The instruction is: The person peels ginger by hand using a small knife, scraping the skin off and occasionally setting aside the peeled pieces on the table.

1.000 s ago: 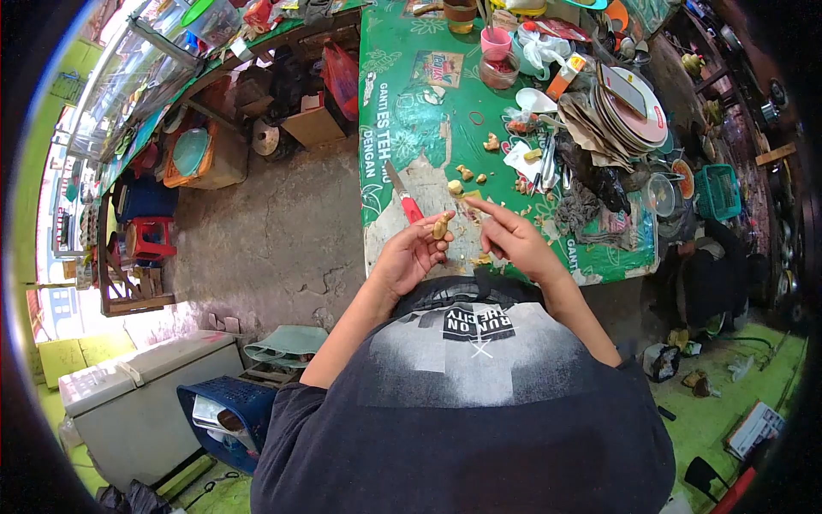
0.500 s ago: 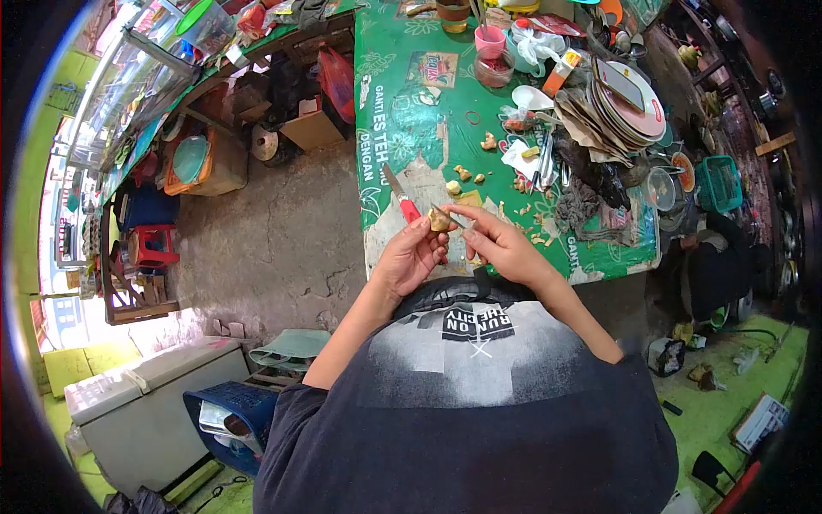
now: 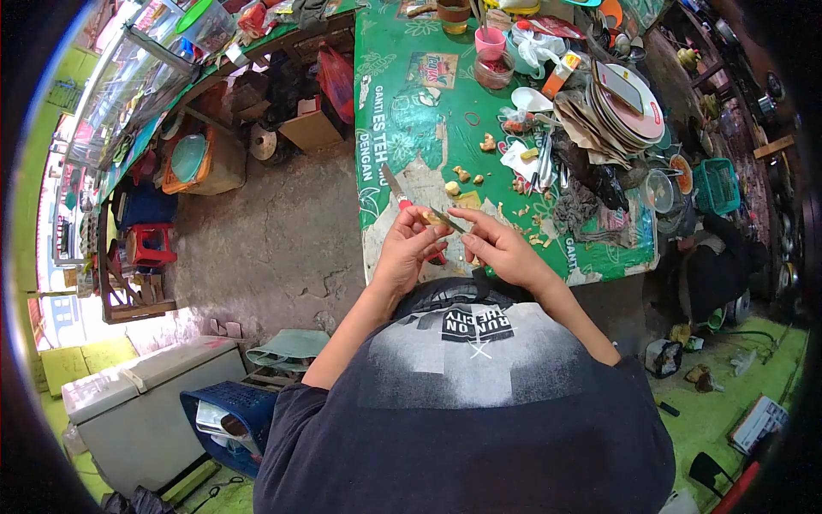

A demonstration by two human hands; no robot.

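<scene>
A small knobbly piece of ginger (image 3: 433,219) is pinched between the thumb and fingers of my left hand (image 3: 401,257), close to the table's front edge. My right hand (image 3: 507,255) grips a small knife (image 3: 449,221), its dark blade lying against the ginger; its handle is mostly hidden by the fingers. Partly behind my left hand, a red-handled knife (image 3: 392,182) rests on the table. Beyond both hands lie more ginger pieces (image 3: 463,175), with thin peelings (image 3: 538,241) scattered to the right.
The green-covered table (image 3: 398,111) has a torn surface near me. On its right are stacked plates (image 3: 655,124), brown paper sheets (image 3: 582,128), a black plastic bag (image 3: 606,182) and a grey cloth (image 3: 578,210). A pink cup (image 3: 490,39) stands farther back.
My left hand has turned the ginger, and its fingers now cover more of it. The knife blade has tilted and lies across the ginger's right end.
</scene>
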